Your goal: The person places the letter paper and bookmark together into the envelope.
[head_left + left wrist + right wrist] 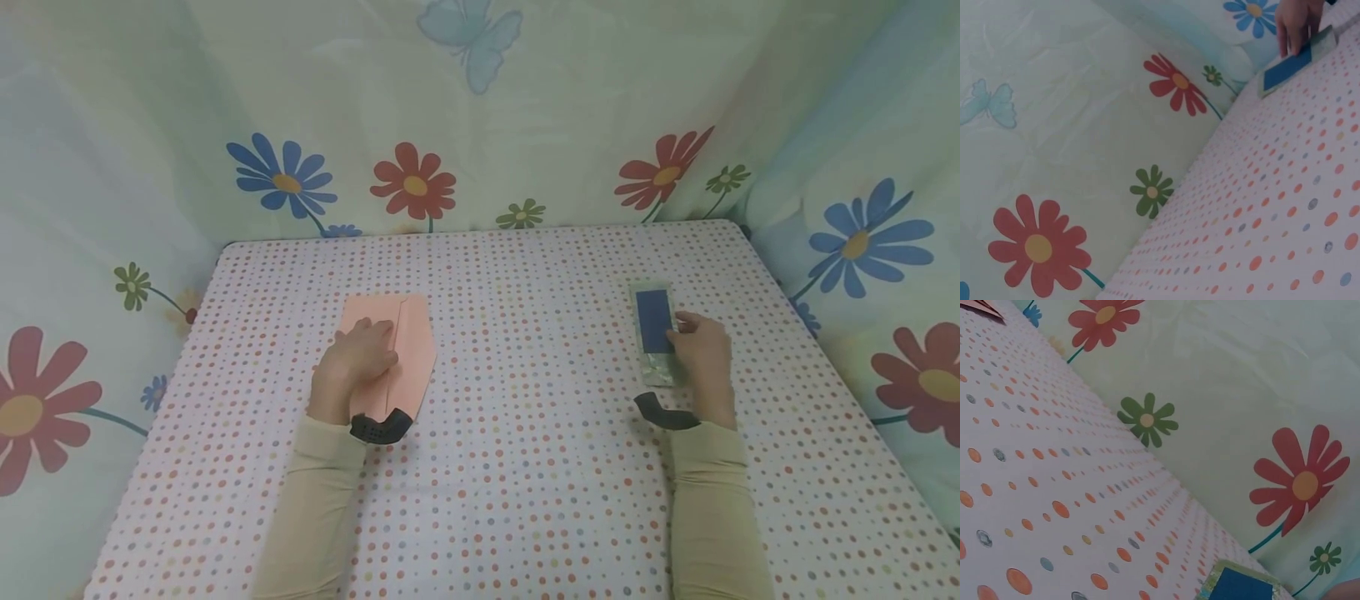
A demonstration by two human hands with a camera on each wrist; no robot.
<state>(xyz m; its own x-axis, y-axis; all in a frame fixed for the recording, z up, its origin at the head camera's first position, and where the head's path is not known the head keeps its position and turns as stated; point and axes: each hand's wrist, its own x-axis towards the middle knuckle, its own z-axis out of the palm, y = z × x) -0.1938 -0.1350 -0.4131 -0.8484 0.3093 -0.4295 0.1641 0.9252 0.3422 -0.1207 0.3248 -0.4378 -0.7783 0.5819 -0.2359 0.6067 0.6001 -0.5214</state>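
A pink envelope (415, 350) lies toward the left of the table, with its pointed flap spread to the right. My left hand (358, 354) rests over its body, thumb and fingers apart near the edge of the opening. Toward the right is a slim, shiny packet (657, 371) with a dark blue panel. My right hand (701, 354) pinches its right edge between thumb and fingers. From the left wrist, the packet (1287, 70) appears tilted under the right hand (1299, 25). A corner of the envelope (984, 309) shows in the right wrist view.
A dotted cloth covers the table (510, 467). Behind and on both sides hangs a pale curtain (555, 108) printed with large flowers and a butterfly. A black wrist mount (381, 427) sits by the left cuff, and another mount (666, 414) by the right cuff.
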